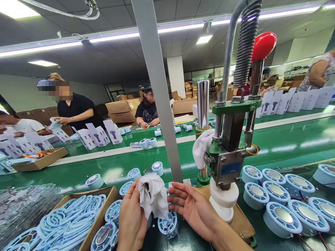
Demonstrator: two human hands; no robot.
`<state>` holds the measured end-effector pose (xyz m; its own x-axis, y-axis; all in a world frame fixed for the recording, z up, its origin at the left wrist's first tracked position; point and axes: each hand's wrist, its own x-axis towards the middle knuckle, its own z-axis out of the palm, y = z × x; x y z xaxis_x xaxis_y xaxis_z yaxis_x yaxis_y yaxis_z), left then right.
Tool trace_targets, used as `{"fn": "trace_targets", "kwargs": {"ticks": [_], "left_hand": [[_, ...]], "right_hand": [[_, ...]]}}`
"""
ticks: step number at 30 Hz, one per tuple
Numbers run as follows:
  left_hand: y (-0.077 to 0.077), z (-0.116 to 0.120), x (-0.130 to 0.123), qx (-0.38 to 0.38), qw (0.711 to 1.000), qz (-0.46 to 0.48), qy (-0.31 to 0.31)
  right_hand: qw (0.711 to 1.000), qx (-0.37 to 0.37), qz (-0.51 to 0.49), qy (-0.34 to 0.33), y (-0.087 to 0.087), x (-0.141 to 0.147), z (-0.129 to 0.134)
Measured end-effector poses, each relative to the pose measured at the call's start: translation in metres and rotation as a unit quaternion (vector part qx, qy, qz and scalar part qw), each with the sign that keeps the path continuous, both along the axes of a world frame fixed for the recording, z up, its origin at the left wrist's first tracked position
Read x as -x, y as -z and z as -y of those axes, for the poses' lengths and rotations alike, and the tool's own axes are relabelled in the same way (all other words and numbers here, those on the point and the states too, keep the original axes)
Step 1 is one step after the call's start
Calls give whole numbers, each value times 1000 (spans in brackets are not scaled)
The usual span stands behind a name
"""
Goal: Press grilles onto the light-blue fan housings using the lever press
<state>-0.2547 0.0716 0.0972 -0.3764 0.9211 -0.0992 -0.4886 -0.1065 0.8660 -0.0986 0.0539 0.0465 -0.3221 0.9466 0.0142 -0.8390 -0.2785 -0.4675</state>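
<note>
My left hand (pixel 133 217) grips a crumpled white cloth (pixel 155 199) between thumb and fingers, in front of me at the middle of the bench. A dark gap shows near the cloth's top. Just right of the cloth is my right hand (pixel 196 211), palm up, its fingers spread and nothing in it. Below the cloth lies a light blue round fan housing (pixel 169 227) with thin wires. To the right of my right hand stands a green hand press (pixel 231 164) with a white round block (pixel 223 198) under its ram. Another white cloth (pixel 201 149) hangs on the press.
At left, a cardboard box (pixel 111 202) holds light blue ring grilles. Clear plastic parts (pixel 23 205) lie beyond it. Several blue fan housings (pixel 282 212) stand at right. Behind are a grey post (pixel 159 87), a green conveyor (pixel 112 164), white cartons and several people.
</note>
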Motion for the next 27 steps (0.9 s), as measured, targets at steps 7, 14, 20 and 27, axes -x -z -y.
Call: {"fn": "trace_targets", "kwargs": {"ticks": [7,14,20,27], "left_hand": [[14,12,-20,-62,934,-278,215],[22,1,-15,-90,830,-521,177],[-13,-20,-52,-149,772,-583,202],[-20,-22,-118,-255,693,-551,390]], "right_hand": [[940,-97,298,131,8,13,-3],[875,-135,404,228,25,-2,13],[968,-55,182,165,56,-66,55],[997,36,-25,64,51,-111,57]]}}
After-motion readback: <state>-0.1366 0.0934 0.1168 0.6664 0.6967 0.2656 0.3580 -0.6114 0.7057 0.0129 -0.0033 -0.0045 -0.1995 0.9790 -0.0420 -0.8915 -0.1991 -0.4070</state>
